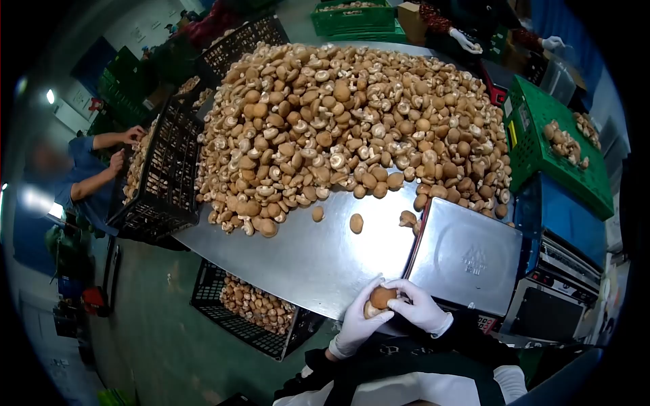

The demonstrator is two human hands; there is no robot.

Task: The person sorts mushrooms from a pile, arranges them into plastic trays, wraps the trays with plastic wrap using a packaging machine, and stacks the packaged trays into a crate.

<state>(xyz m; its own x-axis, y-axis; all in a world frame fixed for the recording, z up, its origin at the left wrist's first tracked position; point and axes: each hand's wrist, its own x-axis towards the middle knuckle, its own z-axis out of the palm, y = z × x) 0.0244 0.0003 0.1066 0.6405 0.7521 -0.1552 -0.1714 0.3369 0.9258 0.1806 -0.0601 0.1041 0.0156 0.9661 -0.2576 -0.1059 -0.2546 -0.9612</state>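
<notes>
Both my hands wear white gloves and meet at the near edge of the steel table (298,264). Between them is a mushroom with a round brown cap (383,297). My left hand (357,323) curls around its left side, with a paler mushroom part (371,310) showing below the cap. From the other side, the fingers and thumb of my right hand (421,308) close on the cap. A large heap of mushrooms (338,128) covers the far part of the table. A few single ones, such as a loose mushroom (356,223), lie in front of it.
A steel scale platform (467,257) stands right of my hands. Beyond it is a green crate (569,159) with mushrooms on top. Black crates stand at the left (166,169) and below the table (250,304). Co-workers' hands show at left (128,145) and far right (466,42).
</notes>
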